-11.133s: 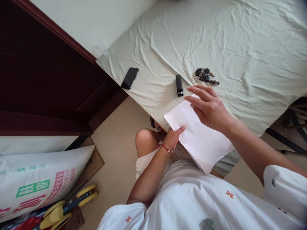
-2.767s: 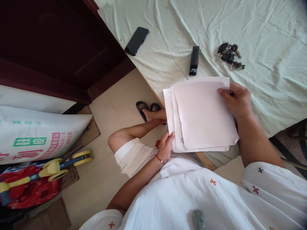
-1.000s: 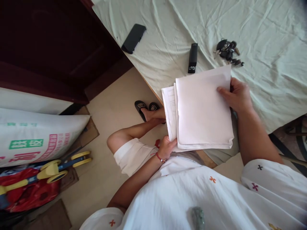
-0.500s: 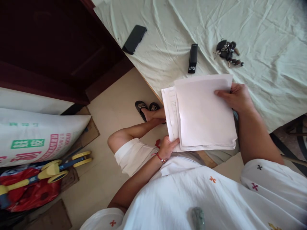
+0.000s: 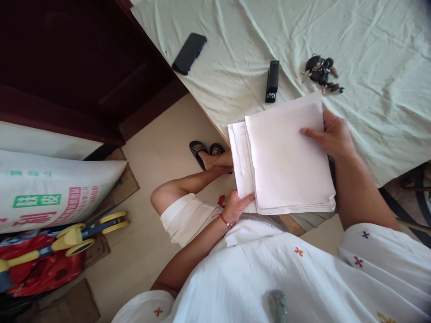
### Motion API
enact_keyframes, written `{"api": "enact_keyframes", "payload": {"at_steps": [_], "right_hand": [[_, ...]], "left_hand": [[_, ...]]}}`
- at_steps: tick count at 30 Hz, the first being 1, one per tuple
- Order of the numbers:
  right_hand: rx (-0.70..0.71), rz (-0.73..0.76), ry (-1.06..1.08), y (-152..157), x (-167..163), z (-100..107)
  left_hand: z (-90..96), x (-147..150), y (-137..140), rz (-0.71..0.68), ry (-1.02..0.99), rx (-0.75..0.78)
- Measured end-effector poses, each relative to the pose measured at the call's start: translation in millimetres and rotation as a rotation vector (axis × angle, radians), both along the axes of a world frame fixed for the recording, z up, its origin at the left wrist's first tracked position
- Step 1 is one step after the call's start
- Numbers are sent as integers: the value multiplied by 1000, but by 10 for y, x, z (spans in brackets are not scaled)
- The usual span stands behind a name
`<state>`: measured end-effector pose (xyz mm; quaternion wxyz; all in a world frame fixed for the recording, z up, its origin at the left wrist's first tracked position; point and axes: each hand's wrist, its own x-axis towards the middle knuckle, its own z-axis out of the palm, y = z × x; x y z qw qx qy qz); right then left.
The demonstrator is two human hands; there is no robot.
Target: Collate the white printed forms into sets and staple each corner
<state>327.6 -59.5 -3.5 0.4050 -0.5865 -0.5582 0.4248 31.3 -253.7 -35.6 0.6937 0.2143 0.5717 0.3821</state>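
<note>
My left hand [image 5: 235, 207] is closed on the lower left edge of some printed paper sheets [image 5: 243, 157], its thumb lying on top. Overlapping these, a stack of white paper [image 5: 288, 157] is gripped at its right edge by my right hand [image 5: 336, 134], thumb on the top face and fingers hidden beneath. The top sheet looks blank, with a slightly torn left edge and a bent lower right corner. Both lots of paper are above my lap, near the table edge. Beyond them on the table lies a black stapler [image 5: 272, 81].
A green-white cloth [image 5: 235, 54] covers the table, with a bunch of keys [image 5: 321, 74] and a black phone-like case [image 5: 189, 54] on it. To the left are a large white sack [image 5: 57, 188], a yellow and blue wheeled toy [image 5: 77, 237] and a dark door [image 5: 67, 58].
My right hand has risen slightly, and the upper right of its white stack has tilted up with it. A little more of the printed sheets shows on the left. My left hand is nearly still.
</note>
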Motion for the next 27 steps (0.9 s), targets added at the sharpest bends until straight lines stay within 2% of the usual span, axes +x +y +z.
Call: {"api": "enact_keyframes", "payload": {"at_steps": [4, 7, 9, 12, 15, 19, 22, 24, 27], "right_hand": [[-108, 22, 58, -27, -30, 61], [-129, -23, 73, -41, -46, 76], [-70, -48, 26, -35, -37, 59], [100, -92, -49, -3, 6, 0], [268, -175, 60, 38, 29, -40], [326, -264, 286, 73, 16, 8], [309, -293, 353, 100, 89, 37], [276, -287, 305, 129, 203, 6], [278, -269, 19, 171, 398, -101]], "left_hand": [[12, -3, -6, -1, -6, -4], [-11, 6, -13, 70, -13, -44], [-30, 17, -13, 138, -25, -91], [-42, 32, -7, 174, -70, -108], [-32, 33, 2, 162, -88, -103], [6, 17, 13, 132, -140, -84], [37, 5, 22, 128, -171, -67], [47, 0, 25, 130, -181, -72], [33, -5, 25, 139, -180, -76]]}}
